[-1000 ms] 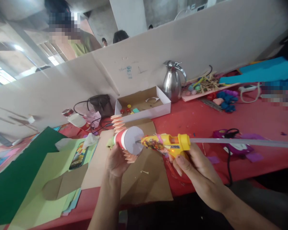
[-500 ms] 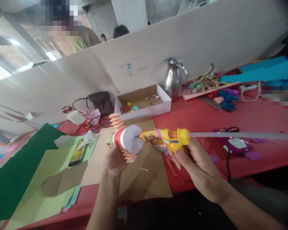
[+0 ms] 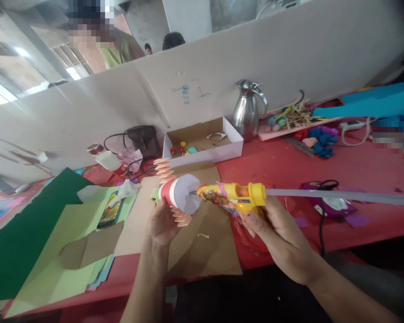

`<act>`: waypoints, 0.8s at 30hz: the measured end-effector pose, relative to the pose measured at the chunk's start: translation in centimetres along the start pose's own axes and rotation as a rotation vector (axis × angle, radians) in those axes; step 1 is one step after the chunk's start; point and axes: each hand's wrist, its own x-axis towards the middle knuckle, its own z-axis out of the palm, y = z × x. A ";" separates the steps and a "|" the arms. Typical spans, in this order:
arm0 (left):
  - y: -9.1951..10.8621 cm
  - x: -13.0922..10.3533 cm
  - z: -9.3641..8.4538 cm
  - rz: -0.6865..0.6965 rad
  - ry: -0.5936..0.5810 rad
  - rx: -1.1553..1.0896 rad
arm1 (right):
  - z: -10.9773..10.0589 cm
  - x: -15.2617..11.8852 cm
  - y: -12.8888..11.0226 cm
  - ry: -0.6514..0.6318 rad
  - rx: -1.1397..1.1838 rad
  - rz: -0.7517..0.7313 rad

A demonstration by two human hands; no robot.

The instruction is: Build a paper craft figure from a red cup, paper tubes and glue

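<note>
Right grip (image 3: 272, 224) clasps the yellow glue gun (image 3: 234, 194), its long axis nearly level, nozzle pointing left at the white disc (image 3: 187, 194)

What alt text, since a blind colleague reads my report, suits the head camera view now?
The right hand holds a yellow glue gun, its tip at the white end of a red-and-white tube in the left hand, above a red table. Behind are an open box and a metal jug.
</note>
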 end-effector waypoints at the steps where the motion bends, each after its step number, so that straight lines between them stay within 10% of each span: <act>1: 0.0 0.0 0.0 -0.002 0.001 -0.001 | 0.0 0.0 0.0 0.001 -0.005 0.002; 24: -0.4 -0.3 -1.3 -0.012 -0.025 -0.025 | -0.1 0.2 0.0 -0.001 -0.021 -0.064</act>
